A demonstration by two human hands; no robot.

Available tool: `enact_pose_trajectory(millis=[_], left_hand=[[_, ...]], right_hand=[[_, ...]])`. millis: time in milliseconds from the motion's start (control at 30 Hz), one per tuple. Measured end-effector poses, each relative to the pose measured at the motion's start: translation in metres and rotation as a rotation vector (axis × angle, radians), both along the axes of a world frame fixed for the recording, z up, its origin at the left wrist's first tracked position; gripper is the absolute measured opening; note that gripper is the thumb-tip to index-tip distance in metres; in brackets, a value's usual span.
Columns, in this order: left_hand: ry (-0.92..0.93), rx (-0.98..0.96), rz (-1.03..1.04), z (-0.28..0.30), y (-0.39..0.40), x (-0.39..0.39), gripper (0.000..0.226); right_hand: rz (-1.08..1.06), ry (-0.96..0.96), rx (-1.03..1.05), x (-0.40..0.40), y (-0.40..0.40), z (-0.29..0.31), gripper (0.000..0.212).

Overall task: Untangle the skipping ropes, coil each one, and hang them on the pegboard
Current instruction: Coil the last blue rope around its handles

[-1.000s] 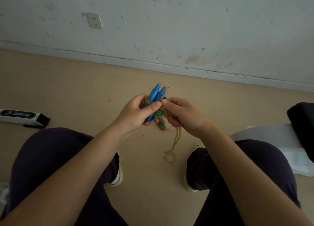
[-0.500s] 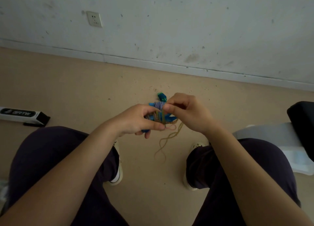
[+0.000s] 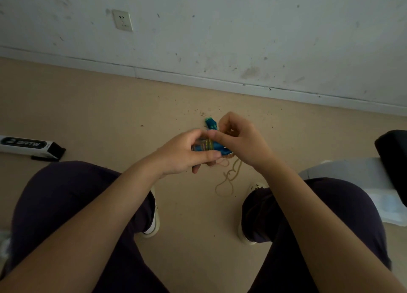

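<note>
Left hand: my left hand (image 3: 187, 155) grips the blue handles (image 3: 217, 148), mid-frame.
Right hand: my right hand (image 3: 241, 138) pinches the yellow rope (image 3: 229, 178) wound round them.
Rope tail: dangles below, centre.

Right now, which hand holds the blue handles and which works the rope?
The left hand grips the blue handles; the right hand pinches the yellow rope wound around them.

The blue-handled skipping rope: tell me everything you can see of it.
The skipping rope with blue plastic handles is held above the tan floor, between the knees. The handles lie together, roughly level, with thin yellowish cord wound round them in several turns. The left hand holds the bundle in a curled grip; the right hand pinches at it from above. A teal end piece sticks up behind the fingers. A loose tail of cord dangles below in loops.
</note>
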State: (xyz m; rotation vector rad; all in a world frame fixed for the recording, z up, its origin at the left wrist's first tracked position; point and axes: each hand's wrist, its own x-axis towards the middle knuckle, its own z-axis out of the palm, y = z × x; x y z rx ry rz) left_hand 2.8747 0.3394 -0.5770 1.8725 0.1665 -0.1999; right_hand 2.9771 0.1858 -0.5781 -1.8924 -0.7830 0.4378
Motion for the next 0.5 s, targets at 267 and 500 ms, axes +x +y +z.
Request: enact_pose_trajectory(millis=[267,500], left_hand=[[-0.194,-0.148,0.219,0.0012,-0.0012,0.0026,0.032],[-0.136,-0.383,0.261,0.0021,0.0081,0.0012,0.035]], right_hand=[[0.116,0.338,0.071,-0.0091,0.0009,0.0044,0.063],[0.092,0.426,0.132,-0.0066,-0.002,0.0023,0.017]])
